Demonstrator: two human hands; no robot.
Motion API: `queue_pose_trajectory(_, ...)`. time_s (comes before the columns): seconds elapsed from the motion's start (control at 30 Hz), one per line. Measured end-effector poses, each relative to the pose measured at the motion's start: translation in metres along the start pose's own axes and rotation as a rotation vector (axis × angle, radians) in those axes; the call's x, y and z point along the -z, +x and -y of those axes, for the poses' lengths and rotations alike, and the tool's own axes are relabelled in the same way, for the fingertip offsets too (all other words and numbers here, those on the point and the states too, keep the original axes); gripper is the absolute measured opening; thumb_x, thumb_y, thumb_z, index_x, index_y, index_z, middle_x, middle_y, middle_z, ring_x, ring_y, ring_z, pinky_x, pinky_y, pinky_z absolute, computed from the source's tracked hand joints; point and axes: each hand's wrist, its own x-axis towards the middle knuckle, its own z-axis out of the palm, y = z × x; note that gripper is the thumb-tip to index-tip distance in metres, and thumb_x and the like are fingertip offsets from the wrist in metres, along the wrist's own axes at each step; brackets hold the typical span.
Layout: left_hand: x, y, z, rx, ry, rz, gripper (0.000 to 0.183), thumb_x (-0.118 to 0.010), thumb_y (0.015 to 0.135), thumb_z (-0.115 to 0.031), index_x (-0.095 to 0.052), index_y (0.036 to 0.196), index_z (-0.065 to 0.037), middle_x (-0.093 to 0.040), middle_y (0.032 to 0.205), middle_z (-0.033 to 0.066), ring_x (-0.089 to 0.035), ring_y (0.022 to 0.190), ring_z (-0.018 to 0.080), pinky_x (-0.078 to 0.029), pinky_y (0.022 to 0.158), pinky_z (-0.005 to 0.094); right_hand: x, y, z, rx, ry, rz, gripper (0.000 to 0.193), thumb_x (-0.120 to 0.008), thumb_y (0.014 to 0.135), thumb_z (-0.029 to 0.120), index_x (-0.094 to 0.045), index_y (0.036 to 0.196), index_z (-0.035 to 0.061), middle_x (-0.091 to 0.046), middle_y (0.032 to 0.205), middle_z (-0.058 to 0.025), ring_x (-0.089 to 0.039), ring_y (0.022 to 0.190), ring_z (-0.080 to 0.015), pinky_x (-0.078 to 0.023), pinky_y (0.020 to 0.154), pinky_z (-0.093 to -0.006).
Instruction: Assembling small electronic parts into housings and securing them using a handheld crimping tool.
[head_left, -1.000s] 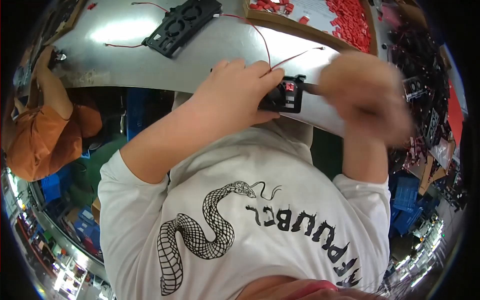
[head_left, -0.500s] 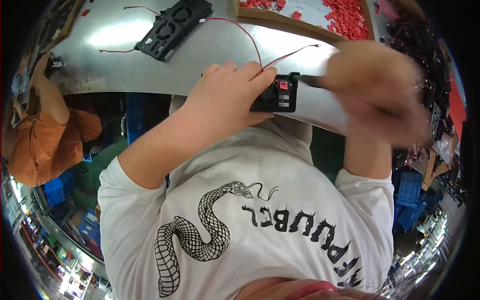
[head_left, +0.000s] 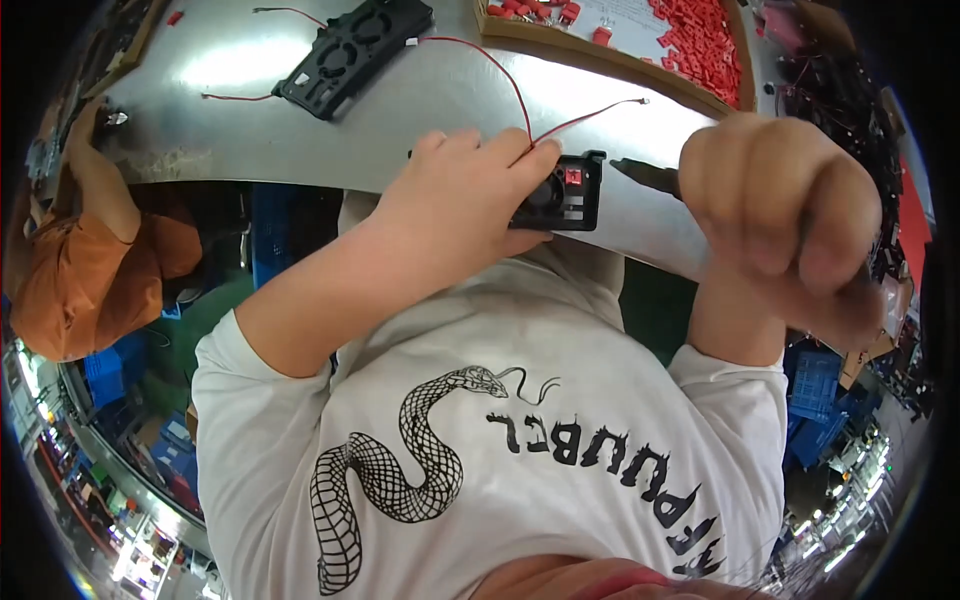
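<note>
My left hand (head_left: pixel 462 185) is closed around a black fan housing (head_left: pixel 583 212) at the table's front edge, covering most of it. Its right end shows with part of a round fan and a small red piece (head_left: pixel 573 177) set into it. Red-and-black wires (head_left: pixel 585 121) run out from beneath my left fingers over the metal table. My right hand (head_left: pixel 775 195), slightly blurred, is wrapped in a fist around a dark tool with a tapered tip (head_left: pixel 648 176). The tip points left, just short of the housing's right end, apart from it.
A second black fan housing (head_left: pixel 350 62) with wires lies at the back left of the metal table (head_left: pixel 235 140). Behind, a cardboard tray (head_left: pixel 600 60) holds many red pieces. Dark parts crowd the right side. A person in an orange top (head_left: pixel 85 265) sits at left.
My right hand has moved slightly right and down, taking the tool's tip away from the housing's end. My left hand and the housing have shifted slightly right and nearer.
</note>
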Motion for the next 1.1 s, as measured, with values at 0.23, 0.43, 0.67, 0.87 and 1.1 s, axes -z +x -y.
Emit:
queue_pose_trajectory(0.23,0.004,0.005,-0.005,0.003,-0.017,0.026,0.066,-0.081,0.078,-0.037,-0.055,0.133,-0.012,-0.062,0.112,0.0071,-0.064,0.095,0.0306,-0.047,0.082,0.0449,-0.015,-0.026,-0.021,-0.306,-0.338,-0.309,0.043,-0.069,0.091,0.046,-0.059,0.082,0.0043,-0.057,0.073,-0.0087,-0.052,0.063,-0.0212,-0.043,0.058,-0.0349)
queue_pose_trajectory(0.43,-0.001,0.013,0.009,-0.010,0.009,-0.029,0.063,-0.081,0.078,-0.035,-0.055,0.130,-0.011,-0.062,0.110,0.0079,-0.064,0.092,0.0310,-0.048,0.080,0.0461,0.006,-0.021,-0.006,-0.277,-0.418,-0.209,0.044,-0.071,0.087,0.049,-0.062,0.088,0.0068,-0.057,0.074,-0.0085,-0.053,0.063,-0.0212,-0.044,0.057,-0.0337)
queue_pose_trajectory(0.67,-0.004,0.005,-0.004,0.017,0.040,-0.019,0.062,-0.081,0.077,-0.034,-0.056,0.128,-0.012,-0.062,0.106,0.0067,-0.065,0.091,0.0300,-0.047,0.081,0.0444,-0.008,-0.038,-0.006,-0.333,-0.355,-0.374,0.038,-0.068,0.085,0.045,-0.057,0.083,0.0088,-0.057,0.077,-0.0094,-0.048,0.061,-0.0215,-0.040,0.055,-0.0342)
queue_pose_trajectory(0.87,-0.002,0.002,-0.007,0.043,0.047,0.015,0.063,-0.080,0.078,-0.037,-0.055,0.130,-0.012,-0.062,0.107,0.0056,-0.064,0.091,0.0279,-0.047,0.080,0.0431,0.003,-0.035,-0.016,-0.291,-0.329,-0.270,0.040,-0.061,0.094,0.047,-0.055,0.087,0.0080,-0.053,0.076,-0.0067,-0.048,0.063,-0.0203,-0.040,0.056,-0.0353)
queue_pose_trajectory(1.1,-0.007,0.001,-0.013,0.021,0.046,-0.047,0.066,-0.080,0.079,-0.040,-0.054,0.131,-0.009,-0.062,0.105,0.0070,-0.064,0.085,0.0282,-0.048,0.074,0.0422,-0.021,-0.046,0.021,-0.114,-0.252,-0.503,0.037,-0.066,0.086,0.053,-0.060,0.099,0.0194,-0.045,0.087,-0.0004,-0.040,0.078,-0.0159,-0.032,0.071,-0.0302)
